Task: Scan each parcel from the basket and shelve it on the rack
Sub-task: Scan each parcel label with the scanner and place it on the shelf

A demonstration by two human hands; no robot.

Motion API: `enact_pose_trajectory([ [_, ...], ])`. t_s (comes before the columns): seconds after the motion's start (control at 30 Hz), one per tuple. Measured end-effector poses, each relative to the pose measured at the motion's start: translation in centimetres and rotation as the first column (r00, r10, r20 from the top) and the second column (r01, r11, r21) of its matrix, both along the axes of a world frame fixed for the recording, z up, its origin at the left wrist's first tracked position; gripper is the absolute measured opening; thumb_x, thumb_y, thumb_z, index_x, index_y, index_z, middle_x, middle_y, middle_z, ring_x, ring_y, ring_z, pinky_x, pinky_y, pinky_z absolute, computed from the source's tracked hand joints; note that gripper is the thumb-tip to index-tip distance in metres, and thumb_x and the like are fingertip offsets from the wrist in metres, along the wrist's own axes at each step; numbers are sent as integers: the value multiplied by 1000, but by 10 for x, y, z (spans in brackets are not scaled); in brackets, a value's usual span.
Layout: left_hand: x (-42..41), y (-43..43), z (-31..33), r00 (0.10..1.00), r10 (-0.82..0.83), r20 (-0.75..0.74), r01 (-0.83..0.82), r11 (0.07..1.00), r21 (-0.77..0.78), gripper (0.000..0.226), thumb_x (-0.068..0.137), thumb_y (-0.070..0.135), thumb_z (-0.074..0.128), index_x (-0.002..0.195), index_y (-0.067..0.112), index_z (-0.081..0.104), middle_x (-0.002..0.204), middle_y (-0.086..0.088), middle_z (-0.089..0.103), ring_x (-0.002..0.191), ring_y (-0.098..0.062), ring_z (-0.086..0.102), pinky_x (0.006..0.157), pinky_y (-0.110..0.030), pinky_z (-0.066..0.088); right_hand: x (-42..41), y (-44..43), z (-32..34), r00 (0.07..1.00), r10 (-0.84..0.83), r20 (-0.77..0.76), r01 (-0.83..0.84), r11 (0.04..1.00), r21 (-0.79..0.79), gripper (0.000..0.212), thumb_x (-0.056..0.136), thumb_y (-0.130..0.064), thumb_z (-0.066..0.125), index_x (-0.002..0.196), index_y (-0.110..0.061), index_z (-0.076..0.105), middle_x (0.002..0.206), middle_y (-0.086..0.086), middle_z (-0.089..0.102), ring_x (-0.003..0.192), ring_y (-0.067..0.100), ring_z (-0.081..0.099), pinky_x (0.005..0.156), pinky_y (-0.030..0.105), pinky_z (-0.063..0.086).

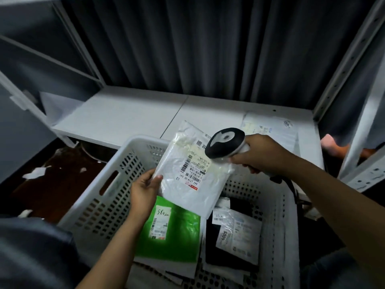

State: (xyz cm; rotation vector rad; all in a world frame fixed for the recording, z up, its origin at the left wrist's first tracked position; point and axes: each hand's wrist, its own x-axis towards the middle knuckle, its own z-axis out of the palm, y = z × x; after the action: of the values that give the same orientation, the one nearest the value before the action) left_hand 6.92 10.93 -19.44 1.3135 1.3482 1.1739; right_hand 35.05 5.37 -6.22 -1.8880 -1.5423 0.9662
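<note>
Right now we hold a white parcel over the white basket, with our left hand pinching its lower left corner, thumb on top and fingers underneath. The parcel is tilted, its printed label with barcodes turned up toward us. Our right hand is wrapped tight around the grip of a handheld scanner, whose black-rimmed head sits just over the parcel's upper right edge, at about two o'clock from the label. We cannot tell whether the scanner touches the plastic or hangs just above it. A dark cable trails from the scanner's handle toward four o'clock.

Below the held parcel, inside the basket, lies a green parcel at six o'clock with a white label and a handwritten note on it. Beside it, at four o'clock, rests a black parcel with white labels, one reading 4005. More flat packets lie under these two, mostly hidden.

Beyond the basket, at twelve o'clock, runs the white shelf of the rack, its grey uprights rising at ten and two o'clock. One pale parcel already lies on that shelf at one o'clock, partly behind our right hand. A dark pleated curtain hangs behind the rack.
</note>
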Motion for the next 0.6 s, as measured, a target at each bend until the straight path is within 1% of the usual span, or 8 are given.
enact_pose_trajectory([
  [0.07,-3,2,4,999,-9,-42,10,1000,19,23,92,-1,58,99,17,69,70,10,72,61,-6,64,56,-23,56,-3,-2,3,996,42,74,-43,999,10,15,79,-18,75,79,-12,61,59,-1,58,38,4,52,43,19,44],
  [0.13,-4,4,8,998,-15,-65,17,999,31,22,91,-2,57,102,14,69,71,11,72,64,-5,65,58,-22,56,-4,-5,3,994,64,89,-65,998,5,14,80,-17,74,80,-12,61,56,-3,57,35,2,49,42,17,42],
  [0.2,-4,5,9,997,2,-78,1,1000,30,22,91,-1,58,104,13,69,76,9,72,64,-5,64,60,-22,56,-4,-8,3,993,67,99,-69,998,12,13,80,-17,74,80,-12,62,47,-8,55,34,3,49,41,15,41],
  [0.27,-4,6,9,996,8,-92,-6,1000,23,23,91,-1,58,105,13,70,77,7,71,64,-4,63,62,-24,56,-2,-9,4,994,51,92,-53,998,20,14,80,-18,74,76,-15,61,44,-8,55,35,5,49,41,15,42],
  [0.37,-4,8,7,998,0,-69,0,1000,-9,26,91,-2,59,101,20,70,74,12,73,69,-11,65,68,-33,56,1,-8,7,995,43,90,-44,999,17,20,81,-18,74,71,-16,57,51,-1,58,37,8,51,45,21,44],
  [0.4,-4,7,8,998,0,-55,-1,1000,-21,28,91,-2,59,100,22,69,74,13,73,68,-11,65,68,-35,57,1,-8,8,995,43,92,-44,999,17,20,81,-18,74,71,-17,57,52,0,58,38,9,52,45,21,44],
  [0.5,-2,6,8,999,0,-52,-2,999,-33,28,91,-3,58,99,22,68,72,12,73,64,-6,65,68,-37,58,2,-8,8,996,37,81,-39,999,30,22,81,-17,74,69,-17,56,47,-4,56,36,7,51,43,18,43],
  [0.6,-2,5,8,999,7,-52,-9,999,-37,28,90,-2,59,97,23,69,73,9,73,67,-15,66,68,-38,58,2,-7,6,998,36,55,-38,999,34,23,82,-15,74,67,-16,56,38,-8,53,34,7,49,41,17,41],
])
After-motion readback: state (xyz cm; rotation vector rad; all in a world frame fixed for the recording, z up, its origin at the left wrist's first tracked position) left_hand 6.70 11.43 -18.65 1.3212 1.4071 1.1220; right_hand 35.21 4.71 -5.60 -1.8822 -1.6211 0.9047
